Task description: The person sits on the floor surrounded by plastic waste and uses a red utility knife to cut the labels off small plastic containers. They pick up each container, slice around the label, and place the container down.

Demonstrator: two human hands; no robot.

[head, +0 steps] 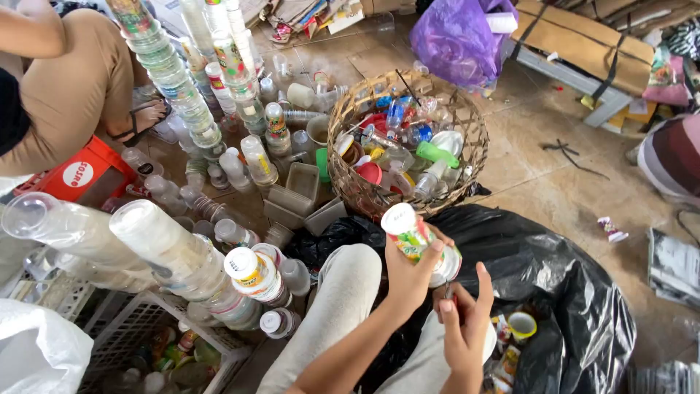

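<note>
My left hand (407, 276) grips a plastic cup (413, 235) with a white lid and a colourful printed label, tilted over my lap. My right hand (467, 330) is just below it, close to the cup's lower end, with the index finger raised. A small thin object (447, 292) seems pinched between its thumb and fingers; what it is stays unclear. Under both hands lies an open black plastic bag (576, 292) with a few cups inside (521, 325).
A woven basket (351, 188) full of bottles and cups stands ahead. Long stacks of clear cups (171, 252) lie left over a white crate (135, 325). More stacks (171, 69) rise beyond. Another person's leg (76, 84), a red crate (80, 175) and a purple bag (459, 36) are further off.
</note>
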